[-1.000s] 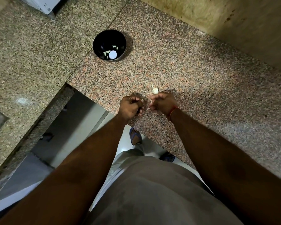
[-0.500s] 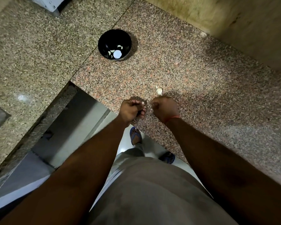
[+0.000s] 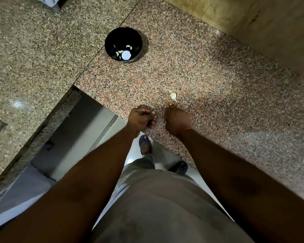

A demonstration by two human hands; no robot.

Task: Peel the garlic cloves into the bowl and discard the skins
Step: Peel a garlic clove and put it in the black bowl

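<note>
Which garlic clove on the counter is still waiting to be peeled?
Start at the black bowl on the granite counter, then come toward the person's two fists. Just beyond the right hand lies one pale garlic clove, alone on bare stone, unlike the pieces inside the bowl.

Both bare forearms reach forward and converge, bringing the hands close together but apart, with a narrow gap between them. The left hand (image 3: pixel 142 118) is turned knuckles up, its fingers (image 3: pixel 152 122) curled tightly inward toward the palm; whether they pinch anything cannot be told. The right hand (image 3: pixel 178 120) is also balled with the back facing up, its fingers tucked underneath and hidden, so what it grips cannot be seen. A thin orange thread (image 3: pixel 185 130) circles the right wrist. Both wrists are held fairly straight.
</note>
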